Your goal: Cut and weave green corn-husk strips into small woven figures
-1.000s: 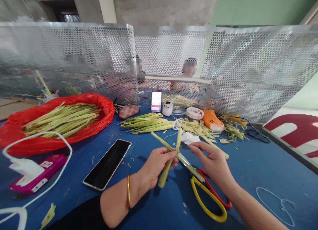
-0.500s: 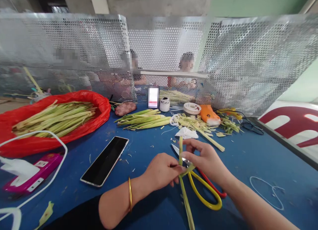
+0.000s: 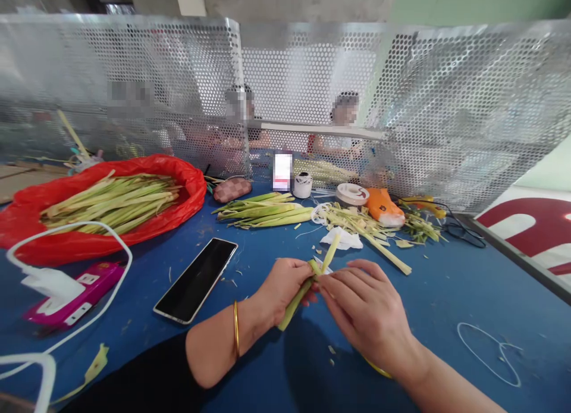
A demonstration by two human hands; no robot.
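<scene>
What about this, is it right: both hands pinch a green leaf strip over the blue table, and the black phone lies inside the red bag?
Not quite. The head view shows the black phone on the blue table, in front of the red bag and apart from it, not inside. The left hand and right hand do both pinch the green leaf strip.

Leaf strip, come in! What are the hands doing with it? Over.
Left hand grips leaf strip. Right hand pinches it at the bend. Yellow handle peeks from under right wrist.
</scene>
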